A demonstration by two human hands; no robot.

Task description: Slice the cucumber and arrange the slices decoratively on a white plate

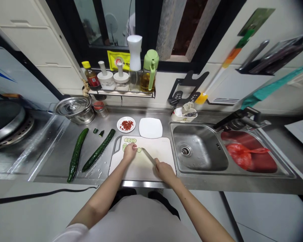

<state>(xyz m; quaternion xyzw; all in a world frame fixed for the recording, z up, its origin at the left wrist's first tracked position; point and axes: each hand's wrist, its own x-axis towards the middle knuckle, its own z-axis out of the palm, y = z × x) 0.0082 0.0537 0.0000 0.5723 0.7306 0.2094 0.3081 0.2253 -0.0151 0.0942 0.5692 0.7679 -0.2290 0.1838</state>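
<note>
My right hand (pixel 164 172) is wrapped round the handle of a kitchen knife (pixel 148 156), its blade slanting up and left over the white cutting board (pixel 156 168). Beside the knife tip lies a round cucumber slice (pixel 139 150). My left hand (pixel 130 152) is just left of that slice, fingers curled together; whatever they pinch is too small to make out. A row of cucumber slices (pixel 130 140) lies along the board's upper left, and a few more slices (pixel 124 146) show partly behind my left hand. Two long cucumbers (pixel 99 150) rest on the counter left of the board, near two cut cucumber ends (pixel 101 133).
Behind the board stand a plate of small red pieces (pixel 126 125) and a white plate (pixel 150 127). A steel sink (pixel 200 148) is on the right, with a red plastic bag (pixel 239 156) in its second basin. A lidded pot (pixel 75 109) stands back left, below a seasoning rack (pixel 121 92).
</note>
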